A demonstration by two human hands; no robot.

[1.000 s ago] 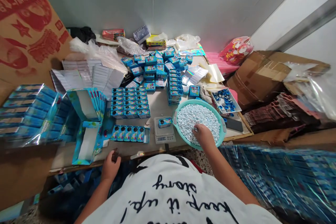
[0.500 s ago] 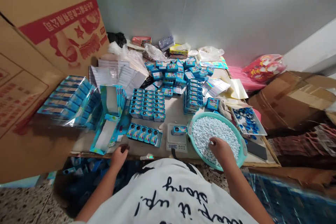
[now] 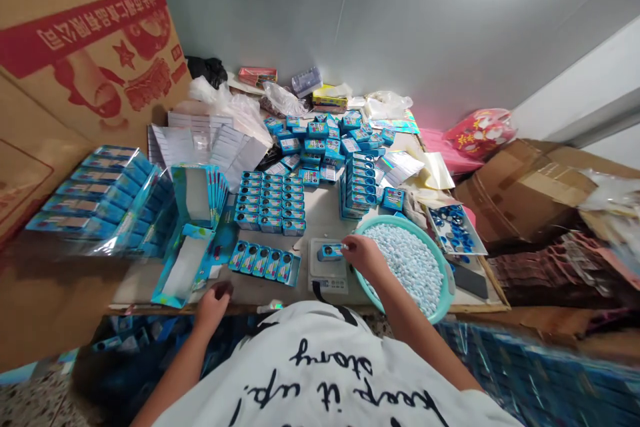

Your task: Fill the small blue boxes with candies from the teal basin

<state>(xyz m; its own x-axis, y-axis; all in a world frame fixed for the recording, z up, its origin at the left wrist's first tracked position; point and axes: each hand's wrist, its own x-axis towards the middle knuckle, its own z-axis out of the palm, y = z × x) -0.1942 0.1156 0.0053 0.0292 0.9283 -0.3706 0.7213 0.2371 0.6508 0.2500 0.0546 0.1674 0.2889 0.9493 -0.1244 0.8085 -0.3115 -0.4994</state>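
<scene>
My right hand [image 3: 361, 255] is closed in a pinch beside a small blue box [image 3: 330, 251], with a bit of something pale, apparently small candies, showing at the fingertips. The box lies on a white digital scale [image 3: 328, 283]. Under my right forearm is a round turquoise basin [image 3: 447, 303] full of small pale blue-white candies [image 3: 407, 260]. My left hand [image 3: 214, 307] rests at the table's front edge, fingers loosely curled and thumb apart, holding nothing visible. Closest to it are an open blue carton [image 3: 183, 273] and a row of small blue boxes [image 3: 263, 261] in a tray.
Stacked blue boxes [image 3: 270, 203] stand mid-table, with a loose heap [image 3: 317, 143] behind. A white tray of blue caps [image 3: 457, 230] and a dark phone-like slab [image 3: 471, 282] lie right. Wrapped cartons [image 3: 105, 197] and a big cardboard box [image 3: 85, 100] are left.
My right hand has moved left from the candies in the basin to the small box on the scale. My left hand stays by the table edge. The view has swung about.
</scene>
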